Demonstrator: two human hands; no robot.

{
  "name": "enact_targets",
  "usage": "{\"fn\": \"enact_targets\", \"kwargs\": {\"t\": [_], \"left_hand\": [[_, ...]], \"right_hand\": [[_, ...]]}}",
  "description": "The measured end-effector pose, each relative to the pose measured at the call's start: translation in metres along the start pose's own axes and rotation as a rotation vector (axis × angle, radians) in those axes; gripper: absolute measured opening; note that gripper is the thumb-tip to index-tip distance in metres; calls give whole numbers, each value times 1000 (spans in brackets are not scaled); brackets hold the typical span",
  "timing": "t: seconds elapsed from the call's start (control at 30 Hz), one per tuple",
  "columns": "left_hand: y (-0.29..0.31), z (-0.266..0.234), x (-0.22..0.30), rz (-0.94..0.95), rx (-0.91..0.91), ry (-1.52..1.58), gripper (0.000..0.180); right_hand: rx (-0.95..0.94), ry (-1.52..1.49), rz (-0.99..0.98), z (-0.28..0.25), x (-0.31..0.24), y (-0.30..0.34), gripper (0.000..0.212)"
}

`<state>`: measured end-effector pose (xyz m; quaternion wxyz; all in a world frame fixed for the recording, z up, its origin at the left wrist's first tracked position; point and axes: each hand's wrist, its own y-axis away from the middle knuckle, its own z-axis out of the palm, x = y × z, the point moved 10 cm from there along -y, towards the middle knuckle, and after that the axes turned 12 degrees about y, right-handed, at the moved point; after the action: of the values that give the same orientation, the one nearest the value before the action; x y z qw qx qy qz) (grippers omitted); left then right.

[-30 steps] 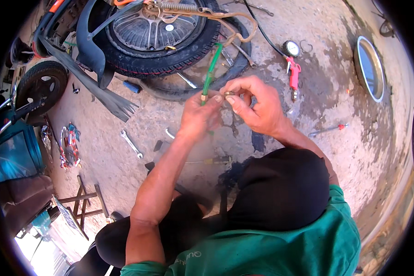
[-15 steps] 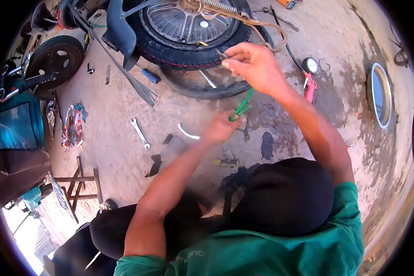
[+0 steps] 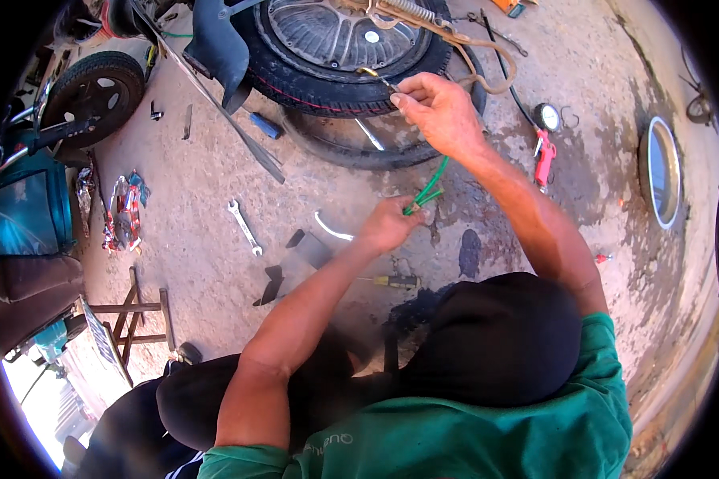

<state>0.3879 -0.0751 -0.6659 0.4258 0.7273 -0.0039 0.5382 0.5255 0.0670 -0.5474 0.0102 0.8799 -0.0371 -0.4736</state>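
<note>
The green-handled tool [image 3: 426, 191] is best kept steady in line with the small metal piece [image 3: 373, 74], which is pinched at the wheel [image 3: 339, 48] rim, so nothing slips while it is worked. Right hand [image 3: 438, 112] is closed to a fingertip pinch on that piece just in front of the tyre. Left hand [image 3: 387, 226] is wrapped shut on the tool's handles, nearer the body than the wheel.

— Ground? Dusty concrete floor [image 3: 583, 72], stained dark, in hard sunlight.
— Around the wooden stool [image 3: 140, 315]? Blue machine [image 3: 24, 211] beyond, small wheel [image 3: 96, 92] farther up.
</note>
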Motion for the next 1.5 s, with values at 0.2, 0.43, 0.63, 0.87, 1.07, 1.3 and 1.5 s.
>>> {"fn": "enact_targets", "kwargs": {"t": [0.2,0.43,0.63,0.87,1.07,1.3,1.5], "left_hand": [[-1,-5,-2,12,29,-11,37],[-1,-8,-7,4,28,-28,37],[-4,-2,0,-8,3,-37,38],[-4,-5,-2,46,31,-37,38],[-5,-7,-7,3,17,-35,39],[-7,-6,-7,0,4,-56,39],[-9,-8,-14,12,15,-67,38]], "right_hand": [[27,10,8,-1,-5,-1,29],[44,38,-21,-2,-16,0,29],[47,1,-16,-8,-8,6,28],[60,18,-20,-9,-17,7,28],[60,40,-45,-7,-22,0,26],[90,165,-141,-15,-35,-1,22],[129,204,-154,-17,-39,-2,21]]}}
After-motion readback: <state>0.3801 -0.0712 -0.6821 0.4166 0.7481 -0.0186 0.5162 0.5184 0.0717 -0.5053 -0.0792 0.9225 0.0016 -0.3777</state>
